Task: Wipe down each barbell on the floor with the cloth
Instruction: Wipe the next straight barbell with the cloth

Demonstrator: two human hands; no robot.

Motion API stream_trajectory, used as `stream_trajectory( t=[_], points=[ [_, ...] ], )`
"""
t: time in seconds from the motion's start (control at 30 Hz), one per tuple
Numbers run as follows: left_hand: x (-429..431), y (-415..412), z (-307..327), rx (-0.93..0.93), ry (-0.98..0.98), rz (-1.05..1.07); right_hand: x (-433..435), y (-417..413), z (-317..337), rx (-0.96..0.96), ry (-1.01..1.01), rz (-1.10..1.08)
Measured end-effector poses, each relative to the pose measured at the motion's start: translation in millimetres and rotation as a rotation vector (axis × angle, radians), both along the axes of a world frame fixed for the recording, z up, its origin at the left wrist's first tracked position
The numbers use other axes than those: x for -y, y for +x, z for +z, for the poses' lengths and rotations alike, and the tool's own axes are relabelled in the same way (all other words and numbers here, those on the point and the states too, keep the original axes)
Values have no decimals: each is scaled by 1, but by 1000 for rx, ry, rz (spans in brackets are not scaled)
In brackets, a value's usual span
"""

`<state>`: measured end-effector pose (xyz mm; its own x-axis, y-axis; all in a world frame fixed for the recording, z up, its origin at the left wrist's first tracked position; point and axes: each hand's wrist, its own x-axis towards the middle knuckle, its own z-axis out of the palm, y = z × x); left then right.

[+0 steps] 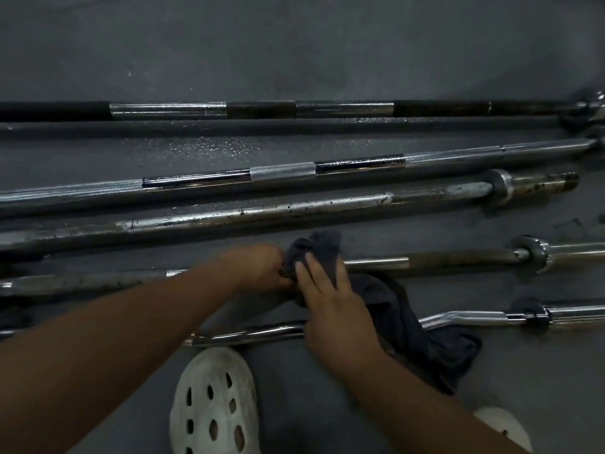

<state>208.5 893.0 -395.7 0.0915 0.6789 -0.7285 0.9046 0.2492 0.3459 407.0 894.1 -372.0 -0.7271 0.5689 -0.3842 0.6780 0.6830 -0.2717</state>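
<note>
Entry: six barbells, lying across the floor [294, 44].
- Left of centre: we log the left grip [262, 267], curled round the fifth bar [82, 281].
- Just right of it: the right grip [330, 316], fingers spread flat, pressing the cloth [409, 322] onto that shaft.
- Cloth: dark, crumpled, trailing lower right over the curl bar [474, 316].
- Progress, as we judge it: mid-task. The fifth bar is under way, its left stretch dull. The speckled fourth bar [262, 213] looks unfinished.

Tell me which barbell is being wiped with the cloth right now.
The straight barbell second nearest the person: the right hand presses the dark cloth onto it, between the curved bar and the spotted bar.
</note>
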Motion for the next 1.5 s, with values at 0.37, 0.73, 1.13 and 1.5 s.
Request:
stream_trajectory(
  t=[0.37, 0.73, 1.13, 1.5],
  points=[
    [6, 2, 12, -16, 58, -7, -4, -1, 5, 25, -1, -9],
    [1, -1, 10, 0, -11, 54, -27, 25, 7, 86, 4, 86],
    [24, 10, 9, -238, 226, 37, -51, 50, 5, 153, 61, -118],
    [23, 4, 8, -192, 259, -27, -49, 42, 8, 147, 29, -175]
  ],
)
